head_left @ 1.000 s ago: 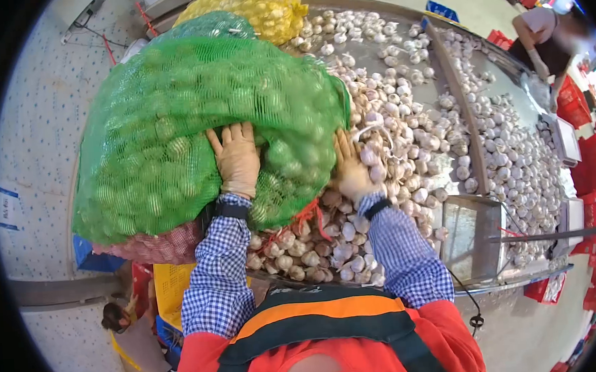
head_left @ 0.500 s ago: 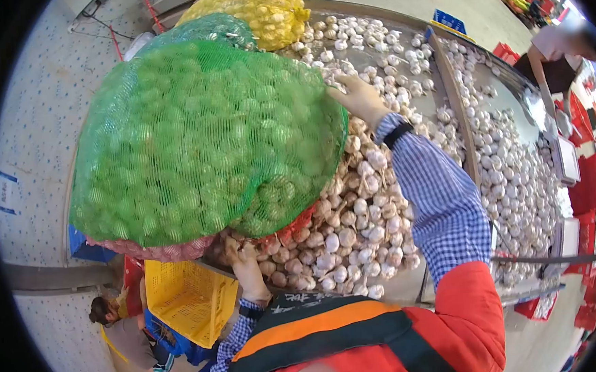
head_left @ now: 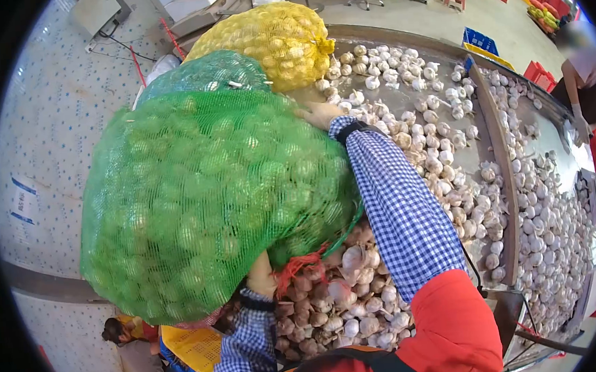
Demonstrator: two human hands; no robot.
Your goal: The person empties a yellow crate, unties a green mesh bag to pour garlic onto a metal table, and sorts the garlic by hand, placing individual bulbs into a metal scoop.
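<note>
A big green mesh bag (head_left: 196, 192) full of garlic bulbs leans over the pile of loose garlic (head_left: 359, 298). My right hand (head_left: 322, 114) is at its far right edge, fingers closed on the netting. Below, my left hand (head_left: 261, 278) reaches under the near side of the bag, and its fingers are hidden there. Red netting (head_left: 299, 268) lies beside the left hand, on top of the garlic.
Behind stand a darker green mesh bag (head_left: 202, 72) and a yellow mesh bag (head_left: 269, 41). A wooden divider (head_left: 498, 167) splits the garlic table. Yellow crate (head_left: 193, 349) and a crouching person (head_left: 140, 345) are at lower left; another person (head_left: 581, 80) works at right.
The view has shifted, and I lean closer to the green bag. My left hand has gone further under it. My right hand has moved along its far edge onto the netting.
</note>
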